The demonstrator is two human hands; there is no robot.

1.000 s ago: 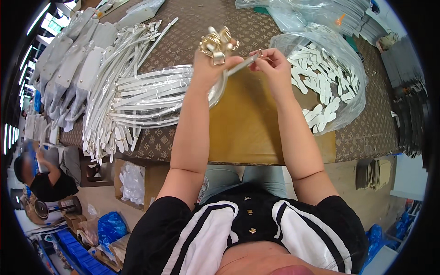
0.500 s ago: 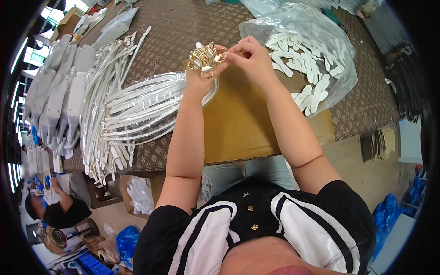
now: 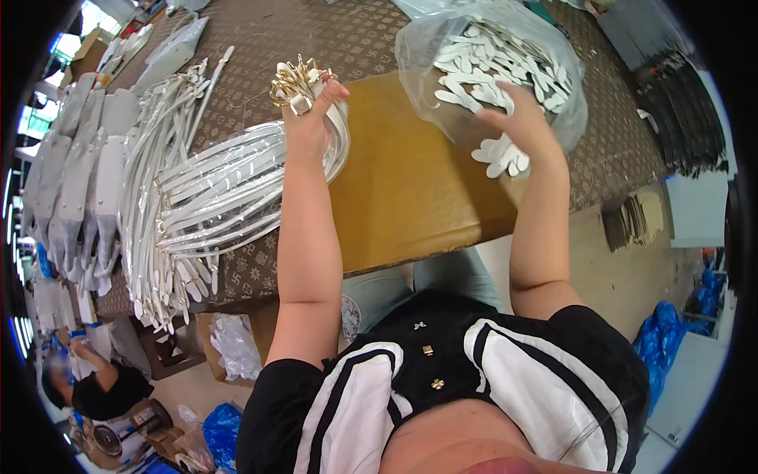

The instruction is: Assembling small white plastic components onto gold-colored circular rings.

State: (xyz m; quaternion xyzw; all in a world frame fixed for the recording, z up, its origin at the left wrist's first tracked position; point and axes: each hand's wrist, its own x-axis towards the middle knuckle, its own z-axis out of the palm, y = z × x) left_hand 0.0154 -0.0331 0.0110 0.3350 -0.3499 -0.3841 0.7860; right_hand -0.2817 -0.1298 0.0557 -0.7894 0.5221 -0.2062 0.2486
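Note:
My left hand [image 3: 309, 126] is closed around the ends of a bundle of white straps. Gold buckles [image 3: 296, 80] stick up above its fist in a cluster, and the thumb points up. From there the looped white straps [image 3: 229, 178] run left across the table, partly under clear plastic. My right hand [image 3: 527, 125] is over the near edge of a clear plastic bag [image 3: 412, 59], thumb and fingers apart. Small white strap tabs [image 3: 517, 62] lie heaped in the bag beyond it. Whether the fingertips touch any tab, I cannot tell. A few tabs [image 3: 501, 156] lie beside the wrist.
A tan board [image 3: 410, 189] covers the table's front middle. More white straps [image 3: 162, 134] and white bag parts [image 3: 75, 174] hang at the left edge. Dark stacked pieces [image 3: 685, 118] stand at right. A co-worker [image 3: 106, 379] sits at lower left; a carton [image 3: 209, 340] stands below the table.
My hands have parted. The right hand has moved right, away from the buckles, to the bag of tabs, and its fingers have opened. The left hand still holds the strap bundle, now farther left.

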